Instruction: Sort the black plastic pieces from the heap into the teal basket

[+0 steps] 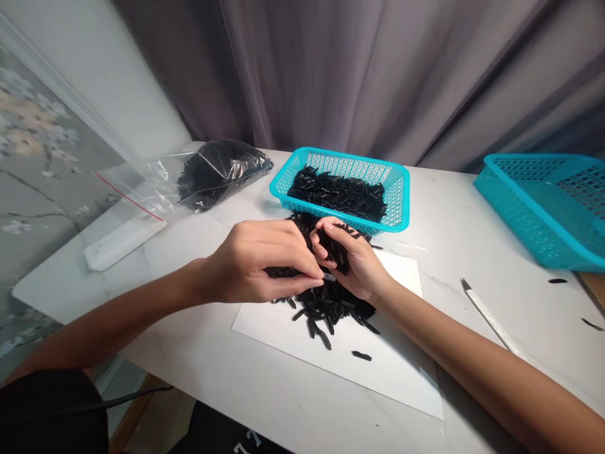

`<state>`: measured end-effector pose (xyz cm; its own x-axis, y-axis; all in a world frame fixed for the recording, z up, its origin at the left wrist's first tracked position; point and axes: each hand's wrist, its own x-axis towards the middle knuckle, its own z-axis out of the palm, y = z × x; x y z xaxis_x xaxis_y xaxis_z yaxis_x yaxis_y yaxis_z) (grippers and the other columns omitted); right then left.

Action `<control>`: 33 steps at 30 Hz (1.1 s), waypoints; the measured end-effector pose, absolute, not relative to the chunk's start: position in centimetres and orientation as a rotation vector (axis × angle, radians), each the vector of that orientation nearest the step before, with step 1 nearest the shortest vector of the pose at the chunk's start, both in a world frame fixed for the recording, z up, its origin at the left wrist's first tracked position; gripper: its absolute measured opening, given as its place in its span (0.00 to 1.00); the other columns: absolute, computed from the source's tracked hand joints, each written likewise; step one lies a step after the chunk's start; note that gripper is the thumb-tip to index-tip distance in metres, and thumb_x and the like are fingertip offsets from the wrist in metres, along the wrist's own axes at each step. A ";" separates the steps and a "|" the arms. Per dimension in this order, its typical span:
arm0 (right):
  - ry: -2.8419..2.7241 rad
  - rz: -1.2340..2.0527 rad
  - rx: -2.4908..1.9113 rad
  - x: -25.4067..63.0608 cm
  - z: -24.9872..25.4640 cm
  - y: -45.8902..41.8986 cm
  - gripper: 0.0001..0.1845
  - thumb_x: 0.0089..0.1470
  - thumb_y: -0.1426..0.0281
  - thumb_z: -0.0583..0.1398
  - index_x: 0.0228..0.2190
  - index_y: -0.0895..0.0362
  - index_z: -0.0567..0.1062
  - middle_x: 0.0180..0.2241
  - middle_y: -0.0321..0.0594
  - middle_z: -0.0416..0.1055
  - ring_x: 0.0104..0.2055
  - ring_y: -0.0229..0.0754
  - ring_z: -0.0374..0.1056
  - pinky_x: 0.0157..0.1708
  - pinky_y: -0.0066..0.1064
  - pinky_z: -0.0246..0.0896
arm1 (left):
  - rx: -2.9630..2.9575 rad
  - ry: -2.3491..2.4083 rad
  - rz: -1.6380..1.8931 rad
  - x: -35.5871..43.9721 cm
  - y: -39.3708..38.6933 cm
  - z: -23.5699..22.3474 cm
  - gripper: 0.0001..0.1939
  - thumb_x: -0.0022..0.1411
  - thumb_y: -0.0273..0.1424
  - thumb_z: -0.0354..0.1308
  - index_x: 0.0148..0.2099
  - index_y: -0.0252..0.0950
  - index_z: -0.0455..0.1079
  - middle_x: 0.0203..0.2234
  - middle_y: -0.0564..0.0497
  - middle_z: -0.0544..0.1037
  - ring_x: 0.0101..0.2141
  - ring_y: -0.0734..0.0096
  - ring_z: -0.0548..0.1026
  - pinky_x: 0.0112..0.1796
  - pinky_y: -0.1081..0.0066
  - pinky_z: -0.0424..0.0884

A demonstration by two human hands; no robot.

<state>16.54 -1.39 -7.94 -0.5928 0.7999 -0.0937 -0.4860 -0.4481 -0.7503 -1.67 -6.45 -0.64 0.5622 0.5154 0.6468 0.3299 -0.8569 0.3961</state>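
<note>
My left hand (pixel 265 258) is closed in a pinch, thumb and fingertips together beside my other hand. Whatever it may hold is hidden or too small to name. A small pale bit (pixel 329 276) shows by its fingertips. My right hand (pixel 362 268) curls around a bunch of thin black pieces (pixel 336 251). Below both hands, a loose pile of similar black pieces (pixel 326 309) lies on a white sheet (pixel 392 372). One black piece (pixel 362 356) lies apart, nearer the sheet's front edge.
Behind my hands stands a blue plastic basket (pixel 404 195) with many black pieces inside. Another blue basket (pixel 515 214) is at the right, near a white-handled craft knife (pixel 491 318). A clear zip bag (pixel 227 170) of black pieces lies left, by a white object (pixel 125 243).
</note>
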 end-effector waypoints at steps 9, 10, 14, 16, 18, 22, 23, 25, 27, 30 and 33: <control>-0.873 2.079 -0.577 16.5 -7.9 -1.6 0.05 0.58 0.67 0.64 0.33 0.55 0.75 0.28 0.35 0.70 0.25 0.33 0.60 0.21 0.24 0.48 | 2.664 0.787 1.383 -1.8 -7.3 1.9 0.07 0.56 0.25 0.71 0.32 0.36 0.75 0.24 0.53 0.83 0.26 0.73 0.80 0.29 0.75 0.79; -0.876 2.076 -0.579 16.5 -7.9 -1.6 0.05 0.59 0.67 0.64 0.33 0.55 0.75 0.28 0.35 0.70 0.25 0.33 0.60 0.22 0.24 0.49 | 2.668 0.788 1.406 -1.9 -7.4 2.1 0.07 0.56 0.25 0.71 0.33 0.35 0.75 0.24 0.52 0.82 0.26 0.74 0.80 0.29 0.76 0.79; -0.886 2.065 -0.575 16.5 -8.0 -1.5 0.04 0.60 0.67 0.63 0.33 0.55 0.75 0.28 0.35 0.71 0.26 0.34 0.60 0.24 0.25 0.53 | 2.633 0.815 1.482 -2.0 -7.7 2.6 0.07 0.55 0.26 0.71 0.35 0.36 0.75 0.26 0.52 0.83 0.27 0.73 0.80 0.29 0.76 0.79; -0.892 2.061 -0.576 16.5 -8.1 -1.4 0.05 0.60 0.67 0.63 0.33 0.55 0.75 0.28 0.35 0.71 0.26 0.34 0.60 0.24 0.25 0.54 | 2.625 0.793 1.509 -2.0 -7.8 2.7 0.07 0.56 0.26 0.71 0.35 0.35 0.76 0.25 0.52 0.83 0.27 0.73 0.80 0.28 0.76 0.79; -0.898 2.061 -0.580 16.5 -8.1 -1.4 0.05 0.59 0.66 0.64 0.34 0.55 0.76 0.28 0.35 0.71 0.26 0.34 0.60 0.24 0.25 0.54 | 2.626 0.775 1.535 -1.9 -7.8 2.8 0.07 0.56 0.26 0.71 0.36 0.34 0.76 0.25 0.52 0.82 0.27 0.73 0.80 0.28 0.76 0.78; -0.904 2.056 -0.596 16.5 -8.1 -1.4 0.05 0.59 0.66 0.64 0.34 0.54 0.76 0.28 0.35 0.71 0.26 0.34 0.61 0.24 0.25 0.55 | 2.631 0.791 1.530 -1.8 -7.9 2.9 0.08 0.56 0.26 0.71 0.37 0.35 0.76 0.26 0.51 0.83 0.27 0.74 0.80 0.28 0.76 0.78; -0.902 2.054 -0.600 16.5 -8.1 -1.4 0.05 0.58 0.66 0.64 0.34 0.54 0.76 0.28 0.35 0.71 0.26 0.34 0.61 0.24 0.25 0.55 | 2.628 0.790 1.524 -1.8 -7.9 2.9 0.08 0.55 0.25 0.71 0.37 0.34 0.76 0.26 0.51 0.83 0.27 0.73 0.80 0.28 0.75 0.79; -0.897 2.050 -0.607 16.5 -8.1 -1.4 0.05 0.58 0.66 0.65 0.33 0.54 0.76 0.28 0.35 0.71 0.26 0.35 0.62 0.24 0.25 0.55 | 2.619 0.787 1.516 -1.7 -8.0 3.1 0.09 0.55 0.24 0.72 0.37 0.33 0.75 0.26 0.50 0.83 0.27 0.72 0.80 0.28 0.75 0.79; -0.891 2.049 -0.611 16.5 -8.1 -1.4 0.05 0.58 0.66 0.65 0.33 0.55 0.77 0.27 0.35 0.72 0.26 0.34 0.62 0.23 0.25 0.54 | 2.609 0.784 1.525 -1.7 -8.1 3.1 0.10 0.54 0.23 0.72 0.38 0.33 0.75 0.27 0.50 0.83 0.28 0.72 0.81 0.28 0.75 0.79; -0.881 2.053 -0.616 16.5 -8.0 -1.5 0.06 0.57 0.66 0.66 0.32 0.55 0.76 0.27 0.35 0.71 0.26 0.34 0.62 0.21 0.24 0.52 | 2.592 0.770 1.542 -1.6 -8.2 3.2 0.12 0.54 0.22 0.72 0.39 0.34 0.74 0.28 0.51 0.83 0.29 0.72 0.81 0.29 0.74 0.80; -0.870 2.061 -0.614 16.5 -7.9 -1.5 0.07 0.56 0.66 0.66 0.32 0.56 0.76 0.25 0.34 0.70 0.24 0.33 0.61 0.20 0.23 0.49 | 2.557 0.735 1.558 -1.5 -8.2 3.1 0.14 0.54 0.20 0.71 0.41 0.33 0.74 0.28 0.51 0.83 0.31 0.71 0.82 0.31 0.74 0.81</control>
<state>16.51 -1.48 -7.88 -0.5633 0.8174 -0.1207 -0.4839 -0.4447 -0.7537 -1.51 -8.25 3.07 0.3759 0.4248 0.8235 0.3656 -0.8846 0.2895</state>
